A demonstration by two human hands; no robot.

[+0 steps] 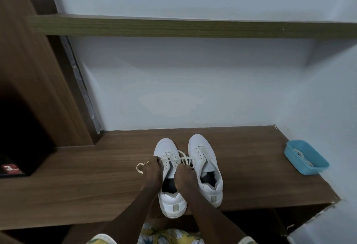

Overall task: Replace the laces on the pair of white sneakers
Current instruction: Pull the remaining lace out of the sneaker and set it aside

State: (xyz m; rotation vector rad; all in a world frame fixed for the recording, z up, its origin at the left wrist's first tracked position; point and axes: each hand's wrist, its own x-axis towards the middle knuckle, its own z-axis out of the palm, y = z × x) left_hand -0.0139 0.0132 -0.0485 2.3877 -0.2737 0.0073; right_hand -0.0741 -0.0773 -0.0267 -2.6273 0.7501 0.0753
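On the brown wooden desk (77, 185), close to its front edge, the pair of white sneakers stands side by side with toes pointing toward the pale wall (193, 89). The left sneaker (166, 147) sits nearer the person, its heel reaching the desk's front edge. The right sneaker (202, 147) is just beside it and set a little further back. Both hands work over the left sneaker's eyelet area. The left hand (152, 172) has its fingers curled and pinches a cream lace (183, 159) at the shoe's left side. A loose loop of that lace lies on the desk just left of the knuckles. The right hand (183, 174) is likewise curled, gripping the lace on the shoe's right side, above the tongue opening. Between the two hands the lace runs across the eyelets, and one loop of it reaches over into the gap between the shoes. How far the right sneaker is laced is too small to tell. Well apart, at the desk's right end, a blue tray (313, 169) holds a coil of white laces (301, 155). A wooden shelf (173, 27) crosses the wall above. A dark cubby on the left holds a red item (9, 168). A yellow floral garment (170, 236) shows at the bottom edge.
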